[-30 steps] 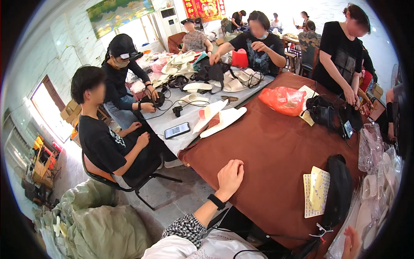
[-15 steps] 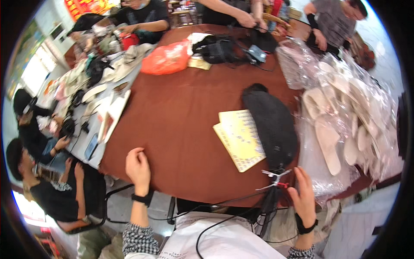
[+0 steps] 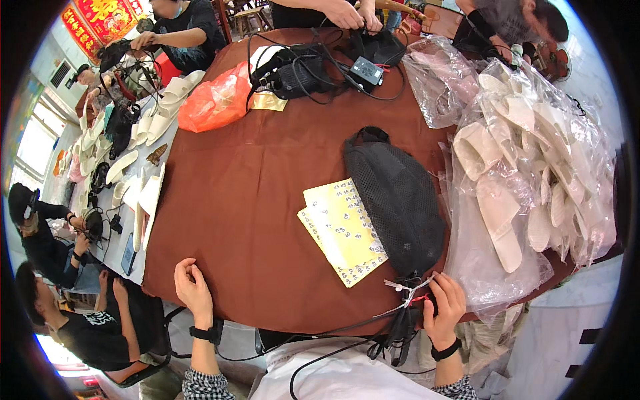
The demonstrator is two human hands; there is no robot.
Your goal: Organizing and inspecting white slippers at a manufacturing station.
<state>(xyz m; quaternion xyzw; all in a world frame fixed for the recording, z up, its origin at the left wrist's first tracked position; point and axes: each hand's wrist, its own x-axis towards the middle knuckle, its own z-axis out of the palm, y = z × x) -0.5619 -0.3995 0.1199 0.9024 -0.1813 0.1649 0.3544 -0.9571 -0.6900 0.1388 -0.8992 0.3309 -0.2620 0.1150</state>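
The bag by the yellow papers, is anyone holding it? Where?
The right hand is at white ties by the near end of the bag; whether it grips cannot be told.

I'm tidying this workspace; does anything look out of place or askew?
Nothing looks spilled or damaged, but the yellow sticker sheets lie askew, unevenly overlapped beside the black mesh bag. Dark cords dangle over the near edge of the brown table, beside the right hand.

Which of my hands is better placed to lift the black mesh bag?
Probably your right hand: it is at the near end of the black mesh bag, by the thin white plastic ties. Your left hand is farther off, at the brown tablecloth's left part.
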